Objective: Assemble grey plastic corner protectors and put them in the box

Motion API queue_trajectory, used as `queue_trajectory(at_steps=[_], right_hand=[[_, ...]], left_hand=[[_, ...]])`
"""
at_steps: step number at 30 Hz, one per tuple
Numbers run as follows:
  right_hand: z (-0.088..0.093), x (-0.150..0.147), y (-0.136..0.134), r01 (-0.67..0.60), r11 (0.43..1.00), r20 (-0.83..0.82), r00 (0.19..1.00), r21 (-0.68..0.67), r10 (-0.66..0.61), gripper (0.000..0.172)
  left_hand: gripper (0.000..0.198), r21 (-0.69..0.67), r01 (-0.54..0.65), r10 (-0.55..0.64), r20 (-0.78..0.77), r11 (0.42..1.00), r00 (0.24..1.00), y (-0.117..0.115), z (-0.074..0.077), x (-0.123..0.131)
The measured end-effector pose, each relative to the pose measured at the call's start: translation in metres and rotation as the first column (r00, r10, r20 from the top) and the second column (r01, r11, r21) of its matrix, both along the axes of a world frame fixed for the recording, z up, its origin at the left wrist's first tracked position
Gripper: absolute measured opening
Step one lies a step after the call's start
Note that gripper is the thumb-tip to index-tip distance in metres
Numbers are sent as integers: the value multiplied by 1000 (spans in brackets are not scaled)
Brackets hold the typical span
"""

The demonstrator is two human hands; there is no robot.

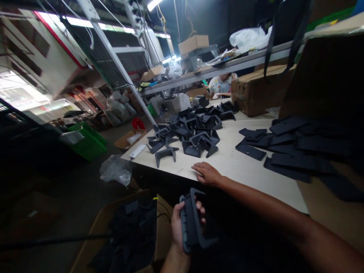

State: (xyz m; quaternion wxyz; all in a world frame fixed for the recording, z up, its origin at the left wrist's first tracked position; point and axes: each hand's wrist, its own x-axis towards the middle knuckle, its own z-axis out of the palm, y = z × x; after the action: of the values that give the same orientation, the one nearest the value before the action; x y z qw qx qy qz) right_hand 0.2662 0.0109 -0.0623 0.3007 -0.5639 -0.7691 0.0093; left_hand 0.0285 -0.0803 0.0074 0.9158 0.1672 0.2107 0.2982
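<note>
Observed at the cutting end of a long work area: the left grip (182,223) was clenched around a black moulded plastic bracket (193,222), which was held low, just off the near edge of the desk (241,161), above an open cardboard carton (164,223); the fingers wrapped the thick, ribbed bar of the bracket, with its open frame standing clear of the hand. The right grip (207,173) was released, lying palm-down on the desk with the fingers spread, holding nothing; a heap of like brackets (187,131) lay ahead of it, with flat black plates (295,151) off to the right. The bracket looked stiff and fairly light, likely to keep its shape under a firm hold; its matte surface seemed unlikely to be very slippery, and the ribbed bar appeared the surest place to take it, though its weight could only be judged by eye. The fingers hid part of the bracket, and its far side was lost in shadow; the carton's dark contents (131,235) could not be made out, and the foreground was underexposed; a co-worker (222,86) sat beyond the heap, partly hidden by the desk's clutter.
</note>
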Motion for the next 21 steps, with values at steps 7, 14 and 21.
queue_trajectory(at_steps=[7,14,21], right_hand=[[-9,29,-45,95,993,-104,991,70,-88,37],[-9,35,-49,162,986,-93,983,51,-156,29],[-5,62,-80,273,962,-55,960,3,-273,39]], left_hand=[[43,66,10,-8,-29,998,1000,1,5,8],[35,211,111,-68,-200,971,977,-11,10,8],[40,199,144,-64,-360,969,931,-13,2,-2]])
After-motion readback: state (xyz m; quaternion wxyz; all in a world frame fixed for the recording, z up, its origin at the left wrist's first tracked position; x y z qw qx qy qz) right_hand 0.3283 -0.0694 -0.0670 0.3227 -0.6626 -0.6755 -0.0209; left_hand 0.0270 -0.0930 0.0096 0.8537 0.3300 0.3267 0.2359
